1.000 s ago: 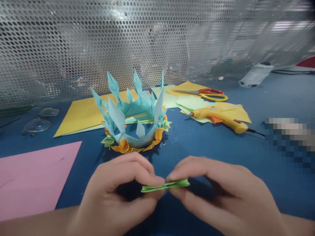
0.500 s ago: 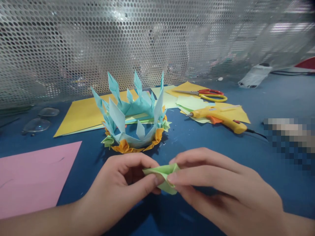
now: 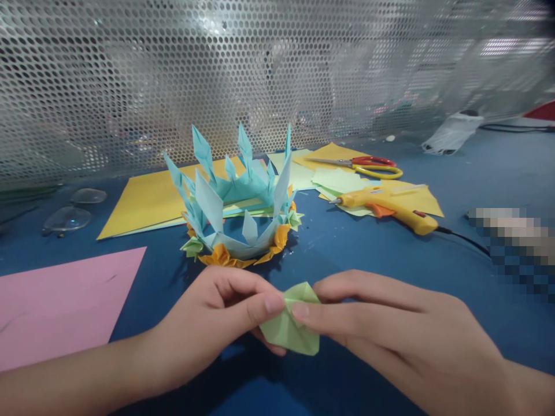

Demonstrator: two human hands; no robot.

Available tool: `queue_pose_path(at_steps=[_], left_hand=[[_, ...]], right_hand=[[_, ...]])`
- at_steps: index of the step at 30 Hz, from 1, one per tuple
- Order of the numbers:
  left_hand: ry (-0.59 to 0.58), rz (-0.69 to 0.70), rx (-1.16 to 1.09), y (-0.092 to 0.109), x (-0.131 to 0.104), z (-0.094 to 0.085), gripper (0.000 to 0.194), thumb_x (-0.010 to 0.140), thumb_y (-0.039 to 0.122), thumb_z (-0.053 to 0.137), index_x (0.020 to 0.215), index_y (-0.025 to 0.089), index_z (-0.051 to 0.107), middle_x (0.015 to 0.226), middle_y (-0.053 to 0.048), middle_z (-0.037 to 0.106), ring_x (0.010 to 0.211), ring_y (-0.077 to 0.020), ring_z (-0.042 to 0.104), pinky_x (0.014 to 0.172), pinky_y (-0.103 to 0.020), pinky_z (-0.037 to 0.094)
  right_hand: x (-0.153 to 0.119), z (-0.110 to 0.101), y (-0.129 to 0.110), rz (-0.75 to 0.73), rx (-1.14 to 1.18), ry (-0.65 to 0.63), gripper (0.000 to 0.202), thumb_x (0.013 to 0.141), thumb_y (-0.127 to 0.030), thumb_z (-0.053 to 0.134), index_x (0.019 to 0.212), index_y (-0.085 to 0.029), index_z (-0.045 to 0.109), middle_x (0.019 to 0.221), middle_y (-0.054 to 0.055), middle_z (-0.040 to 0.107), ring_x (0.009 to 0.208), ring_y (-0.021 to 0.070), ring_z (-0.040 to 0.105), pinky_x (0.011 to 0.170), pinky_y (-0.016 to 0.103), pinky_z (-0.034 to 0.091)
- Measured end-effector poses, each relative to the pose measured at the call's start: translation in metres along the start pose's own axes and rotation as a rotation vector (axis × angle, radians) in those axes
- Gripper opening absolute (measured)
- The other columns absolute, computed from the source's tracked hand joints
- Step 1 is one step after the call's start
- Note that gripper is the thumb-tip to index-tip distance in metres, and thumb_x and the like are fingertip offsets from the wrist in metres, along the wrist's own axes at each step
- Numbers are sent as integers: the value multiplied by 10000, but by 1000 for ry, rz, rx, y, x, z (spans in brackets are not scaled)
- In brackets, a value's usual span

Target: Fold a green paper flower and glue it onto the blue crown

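Note:
A small folded piece of light green paper is pinched between my two hands above the table. My left hand grips its left side, thumb on top and fingers underneath. From the right, my right hand presses a thumb or finger on the paper's middle, with other fingers behind it. Just beyond my hands stands a light blue paper crown with pointed spikes. Orange folded paper flowers and green folded pieces run round its base.
Yellow sheets lie behind the crown and a pink sheet at left, near eyeglasses. Scissors and a yellow glue gun rest on paper at right. A perforated metal screen closes the back. A blurred-out object lies far right.
The green paper has opened flatter and turned its face toward me. My fingers have shifted closer together over its middle. The crown and tools stay put.

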State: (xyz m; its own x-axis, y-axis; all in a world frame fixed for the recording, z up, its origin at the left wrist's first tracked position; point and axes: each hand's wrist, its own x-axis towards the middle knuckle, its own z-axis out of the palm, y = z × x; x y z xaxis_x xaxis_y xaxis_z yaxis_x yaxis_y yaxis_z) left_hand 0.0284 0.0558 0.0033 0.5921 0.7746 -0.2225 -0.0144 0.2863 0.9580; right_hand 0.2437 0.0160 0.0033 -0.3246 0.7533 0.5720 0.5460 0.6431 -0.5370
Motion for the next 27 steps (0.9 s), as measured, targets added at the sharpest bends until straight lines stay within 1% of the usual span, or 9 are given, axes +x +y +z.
queue_pose_path(at_steps=[5, 8, 10, 14, 17, 19, 21, 24, 27], left_hand=[[6, 1, -15, -3, 0, 0, 174, 848, 233, 738, 682, 215, 787, 609, 14, 787, 546, -141, 742, 596, -197, 607], [49, 37, 52, -3, -2, 2, 199, 848, 186, 704, 662, 225, 764, 593, 43, 772, 538, -128, 730, 572, -178, 595], [64, 67, 110, -4, -3, 3, 221, 871, 203, 666, 675, 231, 767, 599, 42, 769, 543, -134, 727, 561, -184, 591], [84, 110, 239, -5, -4, 3, 232, 868, 230, 642, 678, 220, 774, 588, 19, 746, 523, -135, 680, 537, -193, 559], [98, 155, 397, -3, -5, 5, 173, 809, 225, 668, 654, 199, 739, 561, 24, 680, 488, -112, 569, 471, -172, 468], [60, 171, 472, -1, -5, 6, 130, 761, 236, 722, 645, 182, 700, 567, 19, 655, 501, -116, 537, 475, -186, 437], [18, 218, 505, -1, -5, 8, 162, 753, 216, 745, 624, 176, 656, 614, 2, 668, 561, -135, 573, 547, -215, 465], [39, 286, 514, -3, -5, 7, 202, 803, 178, 702, 616, 187, 626, 647, 12, 634, 615, -135, 578, 602, -224, 470], [77, 187, 360, -7, -5, 5, 157, 866, 246, 681, 717, 206, 651, 640, 44, 587, 572, -109, 524, 524, -179, 441]], right_hand=[[0, -7, 3, 21, -13, -146, 125, 899, -241, 676, 887, -284, 793, 841, -31, 794, 603, 100, 747, 557, 61, 574], [3, -6, 4, -63, 40, -139, 108, 862, -195, 736, 922, -259, 800, 868, -9, 786, 629, 81, 738, 645, 56, 568], [7, -3, 2, -45, 128, -128, 112, 837, -137, 752, 896, -219, 801, 844, 1, 778, 635, 70, 728, 673, 58, 565], [13, 5, -2, 234, 359, -92, 235, 741, 3, 705, 755, -215, 790, 763, -12, 779, 631, 85, 730, 616, 98, 577], [11, 10, -4, 455, 472, -128, 192, 715, -33, 686, 679, -213, 740, 699, -14, 760, 615, 115, 717, 572, 153, 579], [8, 13, -4, 517, 498, -160, 174, 711, -37, 669, 669, -205, 694, 679, -18, 744, 616, 118, 704, 569, 167, 568], [6, 14, -4, 448, 498, -165, 211, 697, 7, 634, 657, -198, 661, 687, -27, 736, 632, 102, 699, 596, 153, 555], [7, 15, -4, 325, 517, -102, 219, 721, 11, 653, 661, -200, 647, 714, -36, 735, 673, 80, 701, 648, 126, 552], [9, 14, -4, 417, 550, -25, 132, 777, -108, 724, 777, -226, 666, 786, -37, 745, 731, 86, 714, 682, 125, 577]])
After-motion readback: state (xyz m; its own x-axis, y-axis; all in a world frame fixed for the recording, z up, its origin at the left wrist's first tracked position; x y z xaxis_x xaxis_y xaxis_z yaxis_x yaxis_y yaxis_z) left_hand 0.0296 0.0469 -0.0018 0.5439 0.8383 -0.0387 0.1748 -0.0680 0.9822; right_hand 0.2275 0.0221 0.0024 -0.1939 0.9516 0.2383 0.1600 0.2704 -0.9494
